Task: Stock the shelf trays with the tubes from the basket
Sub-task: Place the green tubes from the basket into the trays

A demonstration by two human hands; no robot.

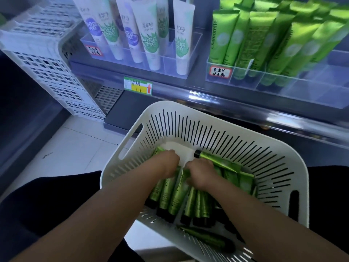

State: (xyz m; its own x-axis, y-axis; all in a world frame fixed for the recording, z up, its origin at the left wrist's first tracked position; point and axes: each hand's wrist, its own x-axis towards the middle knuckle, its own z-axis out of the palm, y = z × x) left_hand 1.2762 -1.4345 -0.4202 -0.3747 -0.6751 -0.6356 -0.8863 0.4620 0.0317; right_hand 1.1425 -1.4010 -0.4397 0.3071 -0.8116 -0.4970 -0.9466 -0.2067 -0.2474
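A white slotted basket (236,140) sits on my lap below the shelf. Several green tubes with black caps (177,195) lie side by side in it; one more green tube (221,161) lies across them at the far side. My left hand (168,163) and my right hand (200,174) are both down inside the basket, fingers curled around the crimped ends of the tubes. A clear shelf tray (283,84) at the upper right holds several upright green tubes (264,40).
A second clear tray (170,67) at the upper middle holds white tubes (149,35). A white lattice crate (43,59) stands at the left. A green and yellow price tag (138,86) is fixed to the shelf edge. Pale floor tiles lie at lower left.
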